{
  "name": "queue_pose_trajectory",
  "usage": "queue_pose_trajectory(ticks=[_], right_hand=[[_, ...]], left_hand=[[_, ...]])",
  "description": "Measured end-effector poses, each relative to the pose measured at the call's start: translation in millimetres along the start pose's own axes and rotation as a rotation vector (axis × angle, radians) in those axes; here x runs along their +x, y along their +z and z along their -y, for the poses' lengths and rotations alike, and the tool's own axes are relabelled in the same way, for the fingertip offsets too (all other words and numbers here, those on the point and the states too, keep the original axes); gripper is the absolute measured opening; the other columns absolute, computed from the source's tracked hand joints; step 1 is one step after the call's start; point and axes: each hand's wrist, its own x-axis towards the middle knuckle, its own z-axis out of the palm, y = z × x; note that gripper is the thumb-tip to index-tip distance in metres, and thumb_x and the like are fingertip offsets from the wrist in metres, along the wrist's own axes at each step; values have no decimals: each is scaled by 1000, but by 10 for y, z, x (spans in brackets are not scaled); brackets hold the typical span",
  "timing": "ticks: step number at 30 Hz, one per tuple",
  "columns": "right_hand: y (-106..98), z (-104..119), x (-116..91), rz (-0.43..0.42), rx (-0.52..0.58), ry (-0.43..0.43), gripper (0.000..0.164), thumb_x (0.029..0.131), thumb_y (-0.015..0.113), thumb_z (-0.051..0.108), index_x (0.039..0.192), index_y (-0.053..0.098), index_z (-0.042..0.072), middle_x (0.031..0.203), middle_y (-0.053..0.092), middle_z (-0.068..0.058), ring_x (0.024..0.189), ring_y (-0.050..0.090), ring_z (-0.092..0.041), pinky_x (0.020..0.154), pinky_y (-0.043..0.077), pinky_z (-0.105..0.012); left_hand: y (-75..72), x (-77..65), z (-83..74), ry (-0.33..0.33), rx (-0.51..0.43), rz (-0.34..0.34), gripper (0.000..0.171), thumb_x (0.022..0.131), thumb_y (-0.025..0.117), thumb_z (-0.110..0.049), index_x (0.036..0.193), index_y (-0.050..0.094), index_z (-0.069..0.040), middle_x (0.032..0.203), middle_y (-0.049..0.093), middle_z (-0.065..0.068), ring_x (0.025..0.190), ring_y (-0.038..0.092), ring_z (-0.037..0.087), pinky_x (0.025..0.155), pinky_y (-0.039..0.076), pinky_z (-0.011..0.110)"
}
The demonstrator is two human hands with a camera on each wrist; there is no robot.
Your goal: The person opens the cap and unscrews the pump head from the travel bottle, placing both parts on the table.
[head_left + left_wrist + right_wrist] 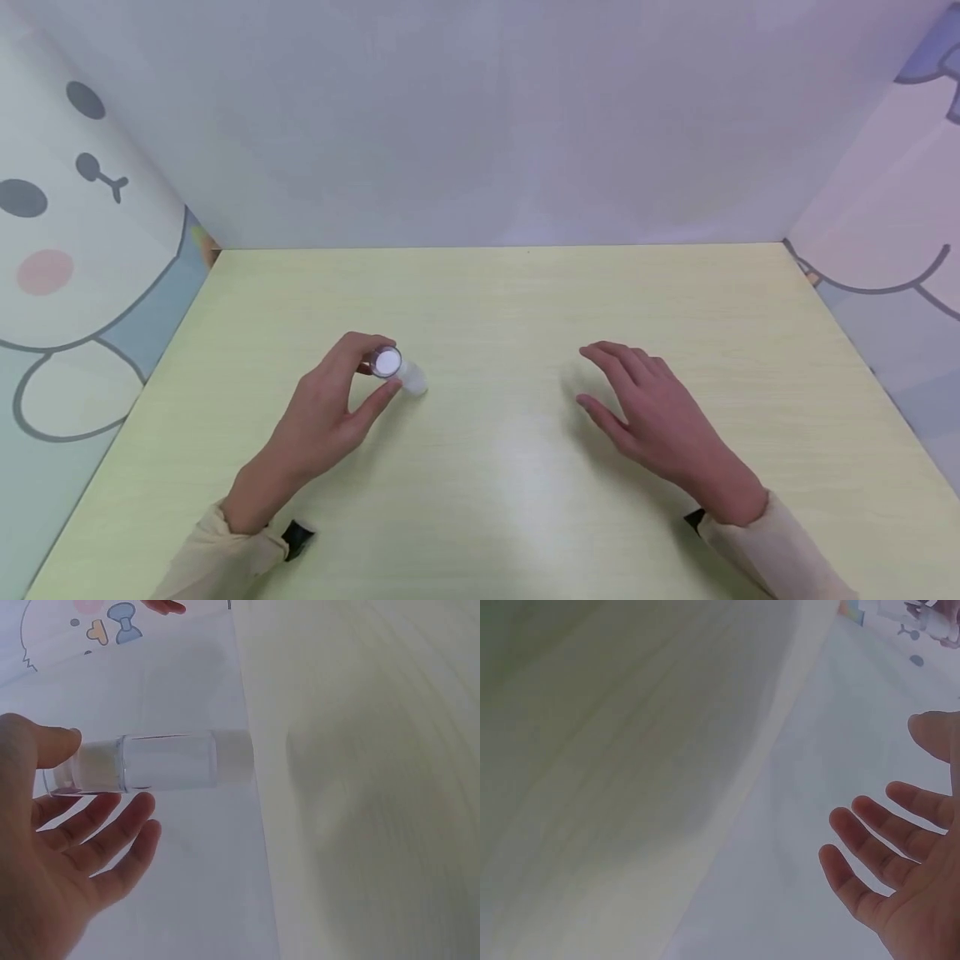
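My left hand (318,421) pinches a small clear bottle (169,763) by its upper end, between thumb and fingers. Head-on from above, the bottle's round top (387,362) shows a white disc inside a clear rim. In the left wrist view its body is transparent, with a whitish section under the thumb and a white band (234,757) at the far end, which points down to the table. My right hand (663,412) hovers over the table to the right, holding nothing. Its fingers are loosely spread and the thumb stands apart, as the right wrist view also shows.
A pale wood-grain table (495,492) spans the space beneath both hands. Behind it rises a plain whitish wall (495,125). Side panels with cartoon animal drawings stand left (82,250) and right (870,200). Beige sleeves (225,554) cover both wrists.
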Motion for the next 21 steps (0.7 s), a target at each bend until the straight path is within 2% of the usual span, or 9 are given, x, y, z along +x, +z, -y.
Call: queue_pose_trajectory(ticks=[7,15,21], right_hand=[[65,70,60,12,15,-18,58,106,53,49,144,55,5,139,61,-12,122,62,-30,94,52,-49],[116,159,138,27,35,-32,55,106,56,47,145,54,7,139,61,-10,122,62,-29,95,53,-48],[138,212,190,20,43,-48,55,106,56,46,145,54,7,139,61,-10,122,63,-29,97,53,-49]], left_hand=[[86,69,-69,6,-98,-7,48,87,82,-2,129,58,-3,117,64,-2,102,66,10,94,50,9],[155,107,-135,-2,-145,-8,45,88,81,-2,127,58,-2,116,65,-1,100,67,10,93,51,10],[175,127,-192,-9,-194,18,45,89,80,-4,127,58,-3,115,65,1,100,67,11,93,53,14]])
